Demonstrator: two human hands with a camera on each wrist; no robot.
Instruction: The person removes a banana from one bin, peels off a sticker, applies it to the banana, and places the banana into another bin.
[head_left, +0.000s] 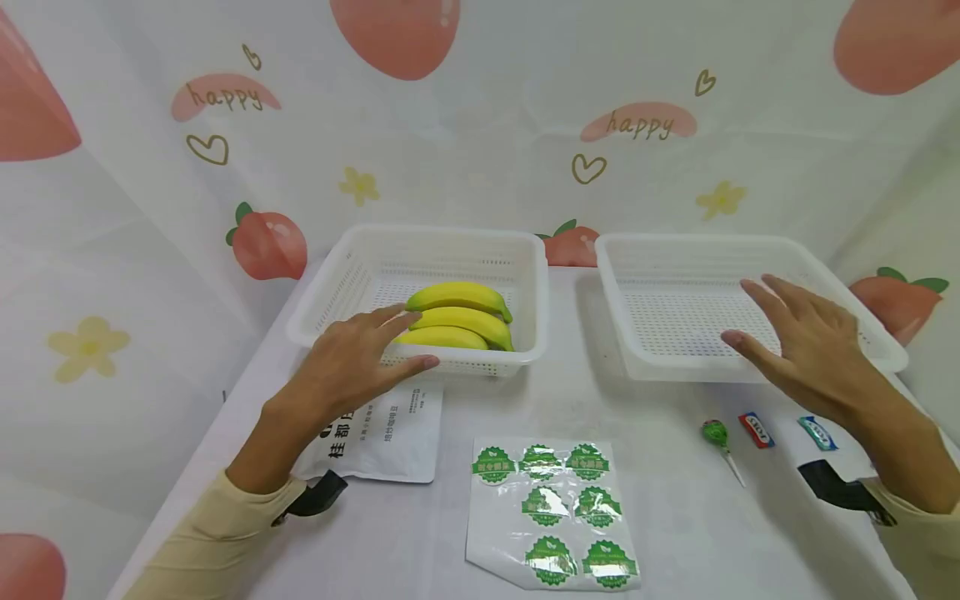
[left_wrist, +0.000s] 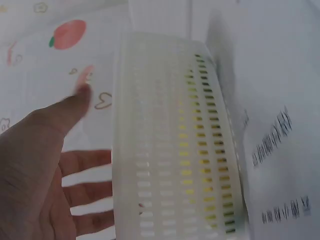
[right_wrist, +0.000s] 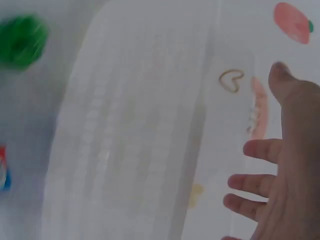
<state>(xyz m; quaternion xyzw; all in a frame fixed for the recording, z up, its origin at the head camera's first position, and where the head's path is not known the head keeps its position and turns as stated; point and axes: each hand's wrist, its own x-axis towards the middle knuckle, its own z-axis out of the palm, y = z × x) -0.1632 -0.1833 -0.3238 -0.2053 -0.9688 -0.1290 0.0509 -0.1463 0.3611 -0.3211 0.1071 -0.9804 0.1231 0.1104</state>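
- Left basket, centre of frame: holds three bananas lying side by side.
- Right basket, right of frame: nothing visible inside.
- Left hand: fingers straight and spread over the near rim, reaching toward the bananas, gripping nothing.
- Right hand: spread wide above its basket, gripping nothing.
- Sticker sheet, lower centre: flat, within easy reach.

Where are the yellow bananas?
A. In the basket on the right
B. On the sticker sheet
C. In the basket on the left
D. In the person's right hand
C: the three bananas lie in the left basket, by the left hand; the right basket holds none.
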